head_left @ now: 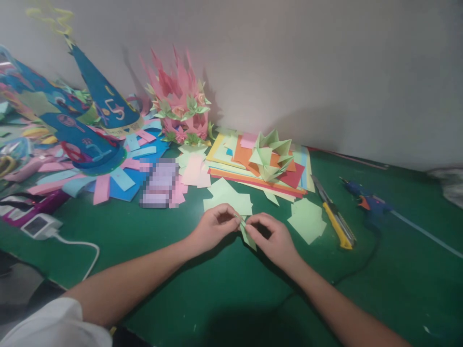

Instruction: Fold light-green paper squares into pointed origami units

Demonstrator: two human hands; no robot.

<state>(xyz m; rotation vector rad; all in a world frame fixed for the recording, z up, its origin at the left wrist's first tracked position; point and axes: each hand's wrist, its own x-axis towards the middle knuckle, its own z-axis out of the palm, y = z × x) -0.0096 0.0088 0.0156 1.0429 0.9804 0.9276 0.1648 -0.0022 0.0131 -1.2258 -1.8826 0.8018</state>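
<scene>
folded green paper (248, 238) is pinched by left hand (216, 226) and right hand (274, 237) and could be skewed by uneven fingertip pressure.

Dim, soft light is spread over the scene, and the wall (325, 58) beyond the left hand (217, 229) and right hand (273, 238) is left grey, palest beside the pink paper crown (177, 103). Shadows are thrown rightward on it, so light seems to be received from the left. A dark patch is cast on the table (383, 294), nearer than the hands. Fine detail is softened by haze (far left of the left hand, shapes are stretched), and the phone (159, 185) is masked by coarse pixels.
</scene>
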